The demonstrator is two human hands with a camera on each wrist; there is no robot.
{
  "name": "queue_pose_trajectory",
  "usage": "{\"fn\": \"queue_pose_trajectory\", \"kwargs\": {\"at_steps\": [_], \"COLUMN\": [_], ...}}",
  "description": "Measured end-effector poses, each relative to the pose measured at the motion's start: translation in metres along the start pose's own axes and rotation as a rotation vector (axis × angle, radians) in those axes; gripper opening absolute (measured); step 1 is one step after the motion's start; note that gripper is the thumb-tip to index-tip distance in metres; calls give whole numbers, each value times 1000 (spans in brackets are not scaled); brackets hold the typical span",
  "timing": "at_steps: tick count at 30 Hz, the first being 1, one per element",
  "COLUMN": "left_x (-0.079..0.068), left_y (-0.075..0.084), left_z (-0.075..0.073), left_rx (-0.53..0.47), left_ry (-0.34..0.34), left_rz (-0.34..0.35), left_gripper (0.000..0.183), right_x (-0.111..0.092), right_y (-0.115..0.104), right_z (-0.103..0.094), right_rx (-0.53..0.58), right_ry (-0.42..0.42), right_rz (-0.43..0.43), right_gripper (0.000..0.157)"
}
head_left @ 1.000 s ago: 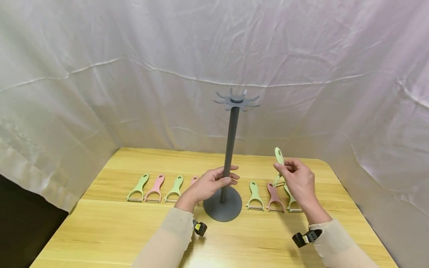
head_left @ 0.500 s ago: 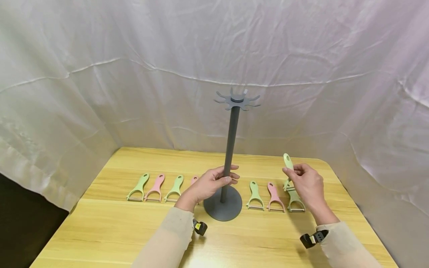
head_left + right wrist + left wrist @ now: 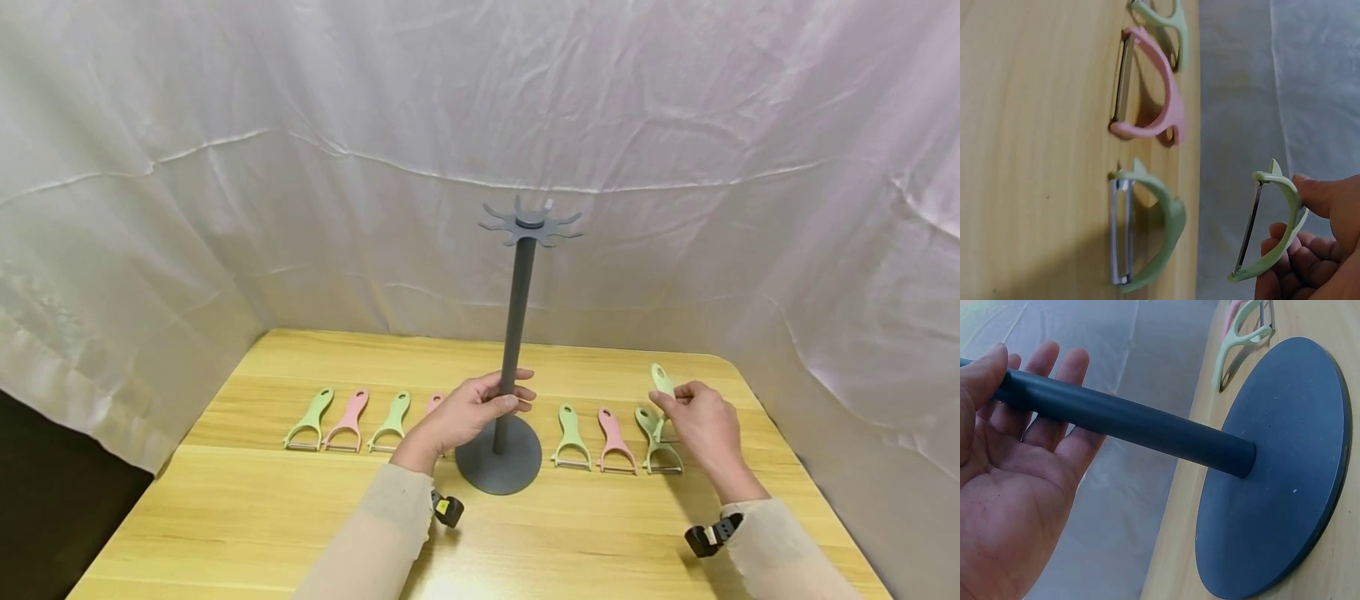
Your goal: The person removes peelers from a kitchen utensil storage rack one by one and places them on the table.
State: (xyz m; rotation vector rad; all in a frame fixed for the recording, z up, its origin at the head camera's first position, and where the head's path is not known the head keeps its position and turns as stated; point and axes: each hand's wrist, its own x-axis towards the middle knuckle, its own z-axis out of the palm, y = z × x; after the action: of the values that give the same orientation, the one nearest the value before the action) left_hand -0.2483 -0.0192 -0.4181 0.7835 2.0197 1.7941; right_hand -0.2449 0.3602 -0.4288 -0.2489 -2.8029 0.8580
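Note:
In the head view my left hand [image 3: 468, 408] holds the pole of a dark grey stand [image 3: 517, 308], thumb on one side and fingers behind. The left wrist view shows the pole rising from the stand's round base [image 3: 1291, 506]. To the right, my right hand [image 3: 705, 425] pinches a green peeler [image 3: 662, 378] by its handle, handle end up. In the right wrist view the held peeler's blade frame [image 3: 1272, 263] is apart from the table. Just beyond it lies another green peeler [image 3: 1171, 237], with a pink peeler [image 3: 1169, 94] beside that one.
The stand's top carries a ring of forked hooks [image 3: 530, 223]. Left of it lie a green peeler [image 3: 318, 407], a pink peeler [image 3: 353, 411] and more, one partly behind my left hand. White cloth [image 3: 375, 250] hangs behind the wooden table [image 3: 300, 517].
My right hand has moved right and lower with the green peeler, from over the pink peeler to over the rightmost green one. My left hand stays on the pole.

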Motion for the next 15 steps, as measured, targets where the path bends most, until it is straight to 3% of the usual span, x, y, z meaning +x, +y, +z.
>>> {"fn": "queue_pose_trajectory", "kwargs": {"at_steps": [10, 15], "left_x": [-1, -1], "left_y": [1, 1], "left_z": [1, 0], "left_rx": [6, 3], "left_ry": [2, -5], "left_rz": [-10, -1], "left_gripper": [45, 45], "right_x": [4, 4], "right_y": [22, 32], "right_z": [-3, -2], "right_rx": [-75, -104], "right_ry": [-74, -69], "right_rz": [37, 51], "right_gripper": [58, 61]}}
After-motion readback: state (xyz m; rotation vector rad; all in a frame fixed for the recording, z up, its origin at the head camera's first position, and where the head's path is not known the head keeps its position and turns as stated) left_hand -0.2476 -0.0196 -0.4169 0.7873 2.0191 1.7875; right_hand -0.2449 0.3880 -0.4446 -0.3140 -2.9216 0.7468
